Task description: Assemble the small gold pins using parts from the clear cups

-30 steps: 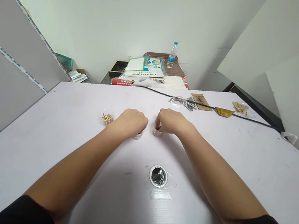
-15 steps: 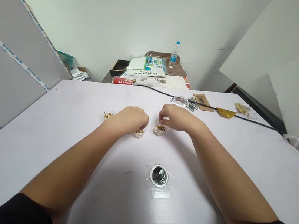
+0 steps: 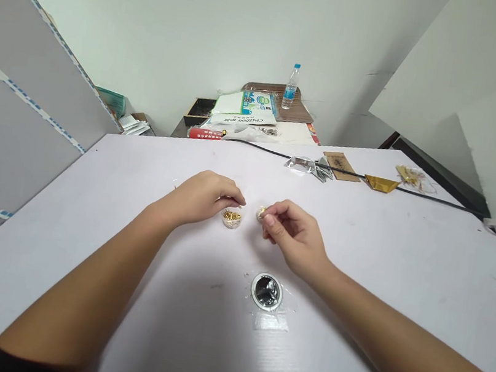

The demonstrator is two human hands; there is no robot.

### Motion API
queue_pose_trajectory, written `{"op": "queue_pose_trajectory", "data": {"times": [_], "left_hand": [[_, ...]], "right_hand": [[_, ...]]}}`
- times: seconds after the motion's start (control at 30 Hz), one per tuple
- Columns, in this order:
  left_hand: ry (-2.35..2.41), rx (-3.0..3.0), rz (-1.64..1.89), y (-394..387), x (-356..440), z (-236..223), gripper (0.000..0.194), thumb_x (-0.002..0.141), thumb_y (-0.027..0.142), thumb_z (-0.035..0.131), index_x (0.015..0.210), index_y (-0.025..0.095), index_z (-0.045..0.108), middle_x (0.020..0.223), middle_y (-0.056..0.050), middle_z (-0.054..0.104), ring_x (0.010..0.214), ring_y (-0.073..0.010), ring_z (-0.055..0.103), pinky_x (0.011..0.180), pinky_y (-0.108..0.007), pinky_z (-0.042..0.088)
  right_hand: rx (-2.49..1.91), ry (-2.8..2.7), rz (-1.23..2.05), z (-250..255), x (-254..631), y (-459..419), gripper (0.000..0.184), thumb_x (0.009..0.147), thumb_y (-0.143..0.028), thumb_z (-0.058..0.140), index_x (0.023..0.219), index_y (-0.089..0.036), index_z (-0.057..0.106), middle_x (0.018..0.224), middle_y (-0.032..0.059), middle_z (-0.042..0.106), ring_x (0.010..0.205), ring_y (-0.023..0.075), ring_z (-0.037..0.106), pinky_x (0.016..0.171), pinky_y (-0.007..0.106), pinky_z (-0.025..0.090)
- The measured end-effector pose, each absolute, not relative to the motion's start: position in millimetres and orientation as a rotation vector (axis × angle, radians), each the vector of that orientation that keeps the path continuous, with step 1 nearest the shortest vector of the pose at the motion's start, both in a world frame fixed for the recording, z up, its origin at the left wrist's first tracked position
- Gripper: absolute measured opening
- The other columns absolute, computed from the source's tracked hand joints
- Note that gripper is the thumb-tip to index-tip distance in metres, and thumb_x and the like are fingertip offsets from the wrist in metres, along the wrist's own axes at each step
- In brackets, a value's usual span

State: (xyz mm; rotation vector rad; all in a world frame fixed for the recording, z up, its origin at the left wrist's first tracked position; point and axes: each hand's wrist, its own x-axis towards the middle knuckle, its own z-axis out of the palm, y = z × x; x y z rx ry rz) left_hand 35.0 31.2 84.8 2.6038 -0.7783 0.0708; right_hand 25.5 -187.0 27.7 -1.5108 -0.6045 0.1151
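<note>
My left hand (image 3: 209, 197) hovers just over a small clear cup (image 3: 230, 223) that holds several thin gold-coloured metal pieces (image 3: 231, 214). Its thumb and fingertips are pinched together, and whatever they hold is too small to name. My right hand (image 3: 293, 235) is to the right, thumb against its curled fingers, also on something I cannot make out. Behind those fingertips, a second small cup (image 3: 262, 210) with gold-coloured pieces is mostly hidden. A further pile of gold pieces to the left is almost covered by my left hand and wrist.
Nearer me, a round metal-rimmed hole (image 3: 266, 292) is set in the white table (image 3: 189, 332), with clear tape around it. A black cable (image 3: 271, 152) crosses the far side, beside silver pouches (image 3: 301, 165), a brown card (image 3: 340, 165) and a gold packet (image 3: 381, 184). Behind stands a water bottle (image 3: 290, 90).
My left hand has lifted out of its cup, uncovering the gold pieces. My right hand has come up from the second cup, moved nearer me and turned, now covering most of that cup.
</note>
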Motion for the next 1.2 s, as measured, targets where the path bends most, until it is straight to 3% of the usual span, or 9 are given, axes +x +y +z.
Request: {"op": "queue_pose_trajectory", "data": {"times": [0.27,0.57,1.2], "left_hand": [[-0.805,2.8,0.03,32,41,75,0.02,0.085,0.02,0.06,0.096,0.025,0.076,0.097,0.002,0.076,0.086,-0.0156,0.069,0.076,-0.025,0.045],[-0.858,2.787,0.116,39,46,71,0.019,0.085,0.022,0.062,0.095,0.025,0.077,0.087,0.001,0.075,0.081,-0.0145,0.067,0.072,-0.024,0.043],[-0.911,2.602,0.119,42,45,71,0.021,0.085,0.017,0.055,0.094,0.021,0.073,0.092,-0.001,0.073,0.088,-0.0149,0.063,0.081,-0.026,0.044]], "right_hand": [[-1.618,-0.512,0.145,-7,20,-184,0.036,0.088,-0.05,0.06,0.084,-0.015,0.056,0.069,0.0012,0.051,0.06,0.0104,0.048,0.057,0.024,0.041],[-1.66,-0.508,0.12,-8,22,-186,0.032,0.088,-0.046,0.059,0.084,-0.015,0.057,0.066,0.0002,0.05,0.059,0.0102,0.047,0.056,0.023,0.038],[-1.631,-0.479,0.184,-10,24,-186,0.038,0.086,-0.053,0.06,0.083,-0.015,0.056,0.065,-0.0001,0.05,0.058,0.01,0.048,0.055,0.023,0.039]]}}
